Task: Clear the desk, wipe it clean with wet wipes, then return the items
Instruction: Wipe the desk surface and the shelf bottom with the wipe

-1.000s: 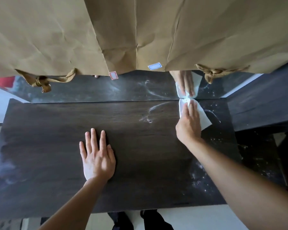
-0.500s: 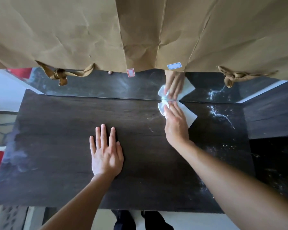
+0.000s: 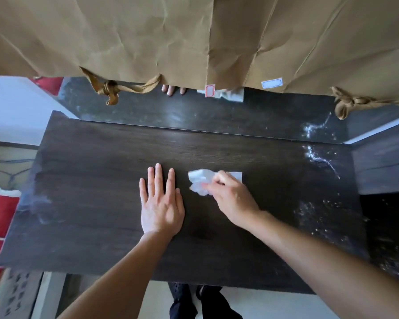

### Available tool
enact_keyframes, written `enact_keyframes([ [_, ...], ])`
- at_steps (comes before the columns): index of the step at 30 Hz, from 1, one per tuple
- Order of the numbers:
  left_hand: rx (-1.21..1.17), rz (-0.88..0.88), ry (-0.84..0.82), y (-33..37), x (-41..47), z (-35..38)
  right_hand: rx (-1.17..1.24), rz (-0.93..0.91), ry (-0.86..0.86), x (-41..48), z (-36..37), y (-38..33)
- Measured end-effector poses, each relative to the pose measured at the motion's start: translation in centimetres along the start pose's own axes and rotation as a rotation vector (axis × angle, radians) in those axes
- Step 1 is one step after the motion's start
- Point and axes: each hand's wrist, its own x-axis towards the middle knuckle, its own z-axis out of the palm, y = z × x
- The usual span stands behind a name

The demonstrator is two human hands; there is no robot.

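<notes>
The left hand [image 3: 161, 203] lay flat mid-way along the desk [image 3: 90, 226], fingers straight and holding nothing, seemingly to brace, while just right of it the right hand [image 3: 230, 196] pinched the crumpled wipe [image 3: 199, 181] in curled fingers to scrub, white specks [image 3: 318, 157] awaiting near the right edge.

On the desk [image 3: 101, 203], the wipe [image 3: 200, 180] lies just right of the left hand [image 3: 161, 208].

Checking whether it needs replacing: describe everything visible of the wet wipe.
The wet wipe is white and crumpled into a loose wad, one flat corner sticking out to the right. It lies on the dark wood-grain desk near its middle, under the curled fingers of the right hand, which grips it. Soiling cannot be told.
</notes>
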Motion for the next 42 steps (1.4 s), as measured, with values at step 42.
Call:
enact_keyframes([
  [42,-0.182,0.176,-0.136,9.9,-7.4,0.9,-0.058,0.632,0.401,-22.6,0.0,-3.8],
])
